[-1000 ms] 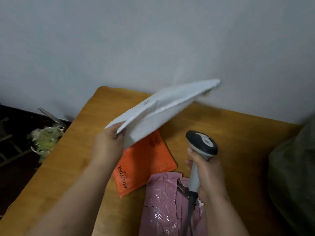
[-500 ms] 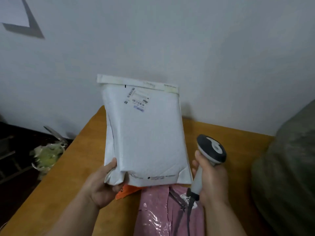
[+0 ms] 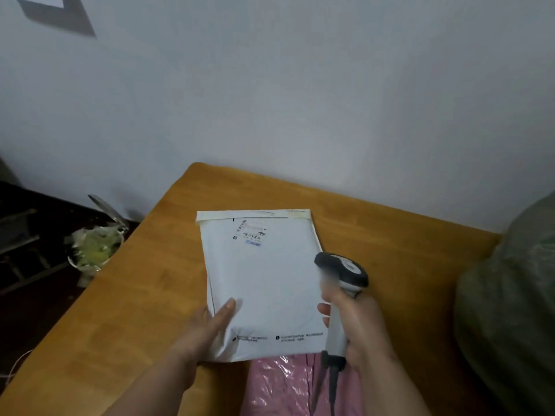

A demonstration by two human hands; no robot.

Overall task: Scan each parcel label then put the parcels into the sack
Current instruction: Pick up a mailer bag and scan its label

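Observation:
A white padded parcel (image 3: 264, 283) lies flat on the wooden table (image 3: 144, 295), label side up, its barcode label (image 3: 250, 232) near the far edge. My left hand (image 3: 204, 331) rests on the parcel's near left corner with straight fingers. My right hand (image 3: 357, 322) grips the handle of a grey and white barcode scanner (image 3: 342, 274), whose head hovers over the parcel's right edge. A pink plastic parcel (image 3: 282, 385) lies under the white one at the near side. The grey-green sack (image 3: 510, 310) bulges at the right edge.
A white wall (image 3: 300, 100) stands right behind the table. Left of the table, on the dark floor, sits a bin with a clear bag of greenish waste (image 3: 96, 247). The scanner's cable (image 3: 332, 388) hangs down across the pink parcel.
The white parcel was held upright in my left hand; now it lies flat on the table, covering the orange parcel. My left hand has flattened on it, and the scanner has shifted over its right edge.

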